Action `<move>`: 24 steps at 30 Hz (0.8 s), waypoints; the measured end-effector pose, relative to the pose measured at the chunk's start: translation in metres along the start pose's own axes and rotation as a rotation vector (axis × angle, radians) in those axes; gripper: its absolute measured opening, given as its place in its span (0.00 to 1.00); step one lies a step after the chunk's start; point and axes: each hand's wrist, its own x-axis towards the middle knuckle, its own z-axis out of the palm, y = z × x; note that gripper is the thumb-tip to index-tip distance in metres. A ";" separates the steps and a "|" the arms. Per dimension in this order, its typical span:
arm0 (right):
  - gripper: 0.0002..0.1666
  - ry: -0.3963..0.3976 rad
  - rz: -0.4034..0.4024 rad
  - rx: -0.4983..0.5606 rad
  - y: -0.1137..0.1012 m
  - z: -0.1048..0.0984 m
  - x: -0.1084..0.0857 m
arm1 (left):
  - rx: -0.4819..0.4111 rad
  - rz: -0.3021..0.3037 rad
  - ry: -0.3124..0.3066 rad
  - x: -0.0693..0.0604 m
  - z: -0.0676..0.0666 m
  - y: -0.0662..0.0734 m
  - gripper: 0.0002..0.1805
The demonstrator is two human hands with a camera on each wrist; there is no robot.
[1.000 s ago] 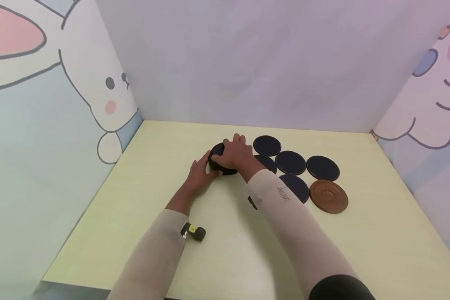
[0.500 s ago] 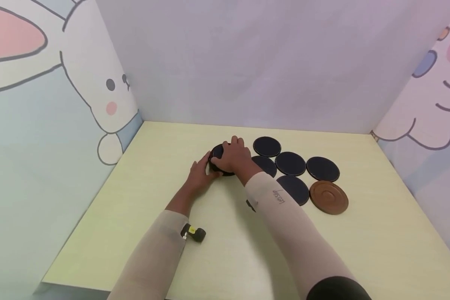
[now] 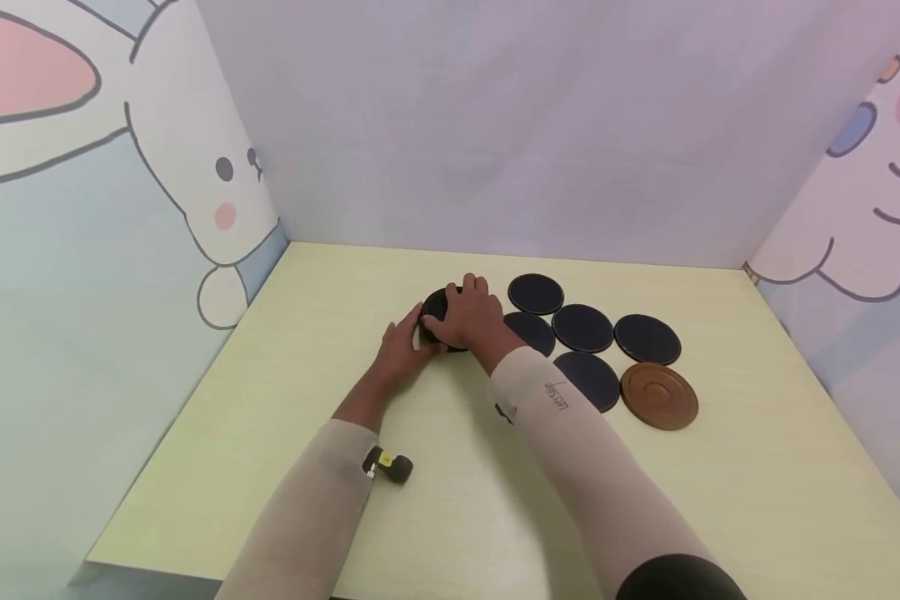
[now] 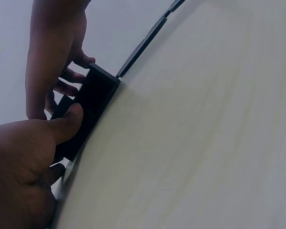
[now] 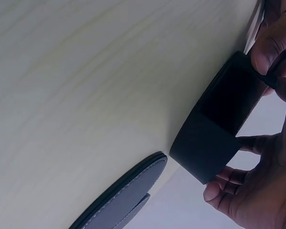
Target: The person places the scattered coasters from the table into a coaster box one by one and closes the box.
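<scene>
A black round coaster holder (image 3: 435, 305) stands on the table under both hands. Its wall has a cut-out, and the interior looks dark in the right wrist view, where the holder (image 5: 205, 143) fills the middle right. My left hand (image 3: 399, 354) grips its near left side, thumb pressed to the wall in the left wrist view. From above, my right hand (image 3: 471, 317) spans the top and holds the rim with thumb and fingers. Most of the holder's top is hidden by that hand. Just right of it lies a black coaster (image 3: 534, 333), partly covered by the right wrist.
More black coasters lie flat to the right, among them a back coaster (image 3: 535, 293), a middle coaster (image 3: 582, 327) and a right coaster (image 3: 647, 338). A brown ridged disc (image 3: 659, 395) lies in front of these. A wall (image 3: 495, 150) rises behind the pale table (image 3: 765, 467).
The right hand has shifted very slightly toward me over the holder. The left hand keeps its grip, and the coasters and brown disc have stayed put.
</scene>
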 end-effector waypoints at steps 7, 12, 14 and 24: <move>0.52 -0.006 -0.010 0.015 0.003 -0.003 -0.002 | -0.002 0.004 -0.003 0.002 0.001 0.000 0.55; 0.53 -0.036 -0.053 0.053 0.009 -0.005 -0.003 | 0.007 0.007 -0.009 0.001 0.000 -0.001 0.55; 0.53 -0.046 -0.087 0.075 0.014 -0.007 -0.003 | 0.017 0.024 -0.008 0.001 0.000 -0.001 0.55; 0.49 -0.099 -0.223 0.218 0.041 -0.013 -0.001 | 0.004 0.021 -0.010 -0.002 -0.001 -0.001 0.54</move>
